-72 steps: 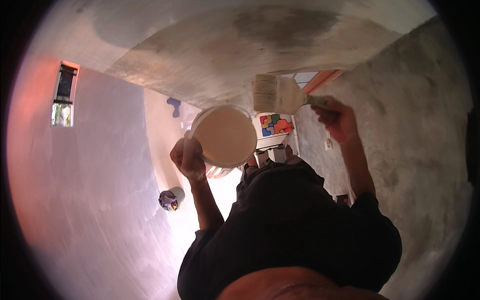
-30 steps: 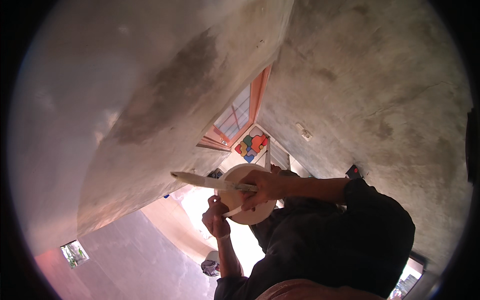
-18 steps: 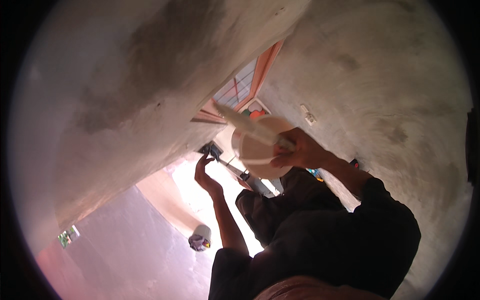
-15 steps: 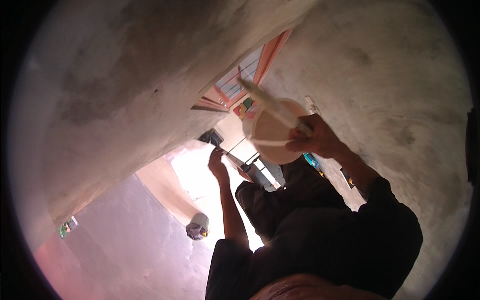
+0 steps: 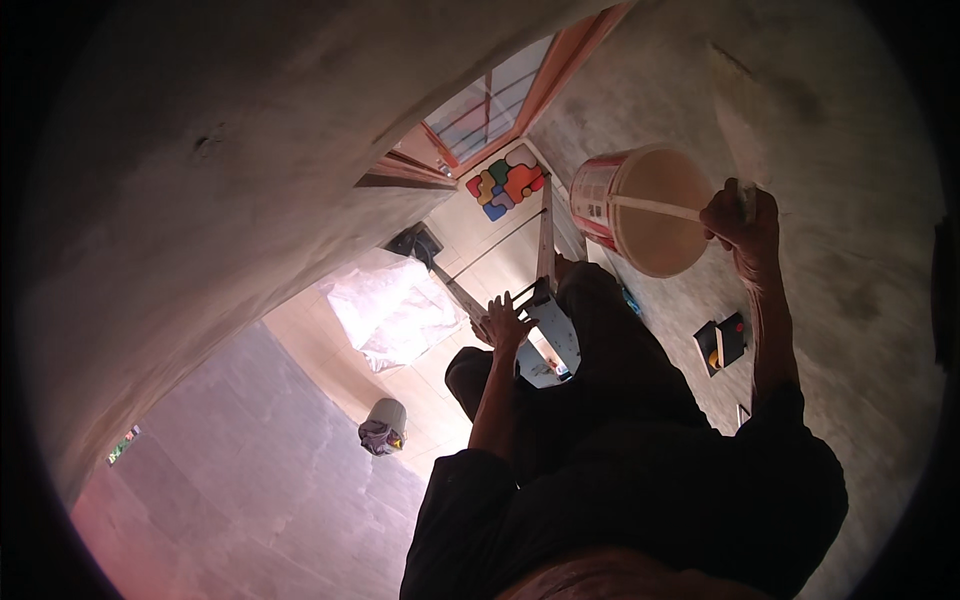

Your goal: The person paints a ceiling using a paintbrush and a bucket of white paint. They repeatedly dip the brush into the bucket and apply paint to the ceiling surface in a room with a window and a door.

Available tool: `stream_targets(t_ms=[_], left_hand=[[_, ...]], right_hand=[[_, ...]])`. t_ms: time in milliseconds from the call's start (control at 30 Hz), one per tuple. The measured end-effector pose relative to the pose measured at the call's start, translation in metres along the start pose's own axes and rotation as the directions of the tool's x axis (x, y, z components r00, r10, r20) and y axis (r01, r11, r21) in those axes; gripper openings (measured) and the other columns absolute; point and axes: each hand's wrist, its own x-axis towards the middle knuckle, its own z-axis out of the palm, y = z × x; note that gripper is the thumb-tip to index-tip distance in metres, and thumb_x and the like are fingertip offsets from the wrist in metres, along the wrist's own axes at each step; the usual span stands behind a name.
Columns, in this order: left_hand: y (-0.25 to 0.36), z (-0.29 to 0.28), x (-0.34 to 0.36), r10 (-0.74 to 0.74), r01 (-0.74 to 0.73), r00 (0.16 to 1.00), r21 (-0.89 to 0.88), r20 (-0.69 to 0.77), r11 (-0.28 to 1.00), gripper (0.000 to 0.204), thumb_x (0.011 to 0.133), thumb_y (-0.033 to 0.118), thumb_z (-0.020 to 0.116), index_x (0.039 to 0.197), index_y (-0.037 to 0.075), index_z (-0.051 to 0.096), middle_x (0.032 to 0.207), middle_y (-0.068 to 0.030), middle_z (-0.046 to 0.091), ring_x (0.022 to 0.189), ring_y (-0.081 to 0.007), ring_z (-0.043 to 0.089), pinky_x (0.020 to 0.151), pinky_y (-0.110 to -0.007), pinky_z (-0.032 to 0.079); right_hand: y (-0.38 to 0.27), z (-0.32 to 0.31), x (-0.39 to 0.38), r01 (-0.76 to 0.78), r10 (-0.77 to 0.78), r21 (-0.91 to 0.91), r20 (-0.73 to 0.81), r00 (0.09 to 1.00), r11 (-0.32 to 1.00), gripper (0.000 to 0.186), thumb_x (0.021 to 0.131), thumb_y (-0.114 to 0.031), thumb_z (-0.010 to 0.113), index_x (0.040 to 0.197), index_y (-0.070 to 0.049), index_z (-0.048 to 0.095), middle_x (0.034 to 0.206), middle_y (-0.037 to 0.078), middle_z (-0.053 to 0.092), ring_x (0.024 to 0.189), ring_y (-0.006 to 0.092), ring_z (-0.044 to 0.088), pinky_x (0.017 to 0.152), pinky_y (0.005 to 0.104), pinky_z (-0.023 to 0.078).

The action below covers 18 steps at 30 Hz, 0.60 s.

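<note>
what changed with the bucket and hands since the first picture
The bucket passed from the left hand to the right hand, which now holds its handle, and moved to the person's right. The left hand let go and came down to the ladder, apparently touching it. The brush stayed in the right hand.

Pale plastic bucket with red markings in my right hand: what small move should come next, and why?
Perhaps close your left hand firmly on the pale stepladder before shifting the bucket: that hand looks spread open there, while your right hand carries both the bucket, by its pale handle, and a pale paintbrush.
</note>
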Motion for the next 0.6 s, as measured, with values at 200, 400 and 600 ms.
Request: stream_targets(t_ms=[200, 400, 600], left_hand=[[-0.013, 0.013, 0.026, 0.037, -0.055, 0.922, 0.035, 0.386, 0.998, 0.093, 0.067, 0.056, 0.075, 0.136, 0.007, 0.037, 0.123, -0.0151, 0.056, 0.116, -0.0317, 0.052, 0.093, -0.053, 0.040], [-0.026, 0.026, 0.048, 0.180, -0.280, 0.856, 0.142, 0.485, 0.949, 0.075, 0.070, 0.064, 0.068, 0.112, 0.004, 0.048, 0.086, -0.0128, 0.067, 0.089, -0.0326, 0.065, 0.081, -0.049, 0.042], [-0.029, 0.019, 0.057, 0.371, -0.465, 0.829, 0.146, 0.419, 0.873, 0.069, 0.068, 0.066, 0.068, 0.096, 0.004, 0.055, 0.071, -0.0108, 0.065, 0.072, -0.0303, 0.066, 0.071, -0.044, 0.043]], right_hand=[[0.050, -0.007, 0.016, 0.062, -0.058, 0.018, -0.168, 0.984, 0.998, 0.022, 0.068, -0.010, 0.076, 0.065, -0.008, 0.054, 0.054, 0.002, 0.054, 0.041, 0.0062, 0.042, 0.040, 0.0221, 0.029], [0.077, -0.003, 0.032, 0.136, -0.128, 0.019, -0.233, 0.964, 0.991, 0.025, 0.070, -0.011, 0.075, 0.063, -0.010, 0.050, 0.052, 0.000, 0.048, 0.041, 0.0068, 0.040, 0.041, 0.0227, 0.031], [0.100, 0.009, 0.056, 0.207, -0.196, 0.024, -0.235, 0.952, 0.978, 0.025, 0.071, -0.012, 0.074, 0.063, -0.010, 0.050, 0.052, 0.000, 0.048, 0.041, 0.0055, 0.041, 0.040, 0.0219, 0.031]])
